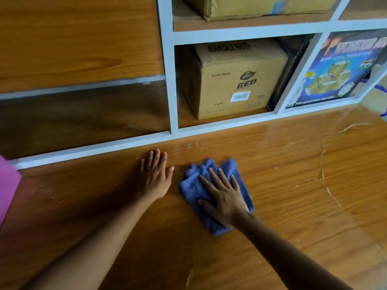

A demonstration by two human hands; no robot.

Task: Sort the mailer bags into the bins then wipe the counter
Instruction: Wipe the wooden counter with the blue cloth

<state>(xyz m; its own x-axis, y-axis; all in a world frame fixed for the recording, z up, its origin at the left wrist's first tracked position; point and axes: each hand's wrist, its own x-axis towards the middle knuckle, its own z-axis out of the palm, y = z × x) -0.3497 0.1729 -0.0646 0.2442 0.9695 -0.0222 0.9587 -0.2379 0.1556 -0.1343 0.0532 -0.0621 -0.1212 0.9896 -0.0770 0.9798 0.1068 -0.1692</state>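
A crumpled blue cloth (193, 189) lies on the wooden counter (293, 185), near its middle. My right hand (224, 197) presses flat on the cloth with straight, spread fingers. Just left of the cloth, my left hand (156, 176) rests palm down on the bare wood, fingers straight and pointing to the shelves. The two hands lie side by side, a small gap apart. No mailer bags or bins are in sight.
White-framed shelves (169, 80) rise along the counter's far edge. One cubby holds a cardboard box (236, 80) marked RED, another a blue printed box (339, 70). A pink thing (7, 185) shows at the left edge. Pale streaks mark the counter at the right.
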